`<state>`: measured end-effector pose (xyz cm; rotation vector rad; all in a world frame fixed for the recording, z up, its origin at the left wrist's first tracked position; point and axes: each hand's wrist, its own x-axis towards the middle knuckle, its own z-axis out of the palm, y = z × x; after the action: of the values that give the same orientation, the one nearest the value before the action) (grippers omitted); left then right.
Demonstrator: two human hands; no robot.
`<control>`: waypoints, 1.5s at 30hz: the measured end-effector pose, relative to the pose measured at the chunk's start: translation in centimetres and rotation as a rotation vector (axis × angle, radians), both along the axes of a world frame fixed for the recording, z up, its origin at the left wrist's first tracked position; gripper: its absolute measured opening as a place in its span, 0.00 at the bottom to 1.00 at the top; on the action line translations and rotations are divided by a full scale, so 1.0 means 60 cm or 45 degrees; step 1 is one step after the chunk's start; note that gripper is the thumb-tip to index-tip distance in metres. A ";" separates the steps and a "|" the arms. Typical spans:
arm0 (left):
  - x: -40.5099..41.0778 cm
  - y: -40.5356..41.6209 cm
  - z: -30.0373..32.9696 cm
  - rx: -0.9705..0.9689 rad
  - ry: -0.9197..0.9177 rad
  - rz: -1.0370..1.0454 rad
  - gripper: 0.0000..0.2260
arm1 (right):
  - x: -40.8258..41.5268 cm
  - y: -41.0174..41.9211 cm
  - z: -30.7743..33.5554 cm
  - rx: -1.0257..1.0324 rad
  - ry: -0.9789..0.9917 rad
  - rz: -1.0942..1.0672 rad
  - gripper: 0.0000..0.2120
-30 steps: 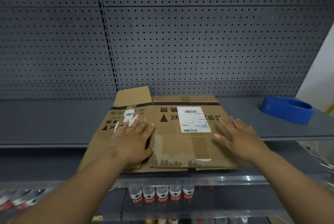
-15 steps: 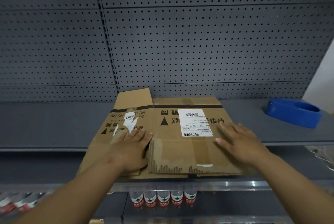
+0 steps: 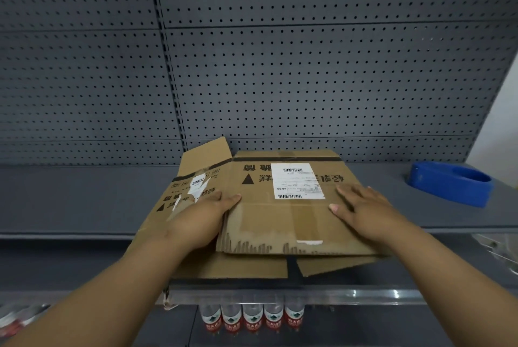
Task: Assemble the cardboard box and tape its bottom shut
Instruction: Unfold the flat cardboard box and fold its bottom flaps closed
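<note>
- Compared with a second ago, both my hands have slid up the cardboard and the near side of the box has come up off the shelf a bit, so the lower flaps now show underneath.
- Left hand (image 3: 200,217) is flat on the left panel with its fingers together, tucked right at the fold where the front flap starts; can't tell if the thumb is hooked under anything.
- Right hand (image 3: 361,208) lies palm down on the right part of the top panel, fingers slightly spread, thumb pointing in toward the middle, not gripping anything.
- Flattened cardboard box (image 3: 280,223) sits between and under both hands, still collapsed, its near edge sticking out over the shelf (image 3: 84,201) lip.
- White shipping label (image 3: 297,180) is just beyond my right thumb, between the two hands.
- Blue tape dispenser (image 3: 450,185) is off to the right on the same shelf, well apart from the box.
- Row of water bottles (image 3: 253,320) stands on the level below.
</note>
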<state>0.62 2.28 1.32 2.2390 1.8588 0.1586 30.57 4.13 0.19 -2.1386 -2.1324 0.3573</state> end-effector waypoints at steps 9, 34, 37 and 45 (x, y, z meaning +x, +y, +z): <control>-0.056 -0.006 0.108 0.160 -0.255 0.006 0.21 | -0.048 -0.001 0.118 0.064 0.121 -0.012 0.31; -0.086 -0.036 0.134 0.020 -1.331 0.254 0.15 | -0.063 -0.044 0.207 0.175 0.146 -0.074 0.30; -0.081 -0.037 0.131 0.050 -1.346 0.279 0.13 | -0.063 -0.046 0.201 0.212 0.148 -0.033 0.29; -0.089 -0.038 0.123 0.080 -1.381 0.285 0.16 | -0.071 -0.034 0.189 0.271 0.207 0.069 0.29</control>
<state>-4.74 -0.02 8.71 1.4132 1.4196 1.1923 26.31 2.10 11.53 -1.8730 -2.0398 0.2839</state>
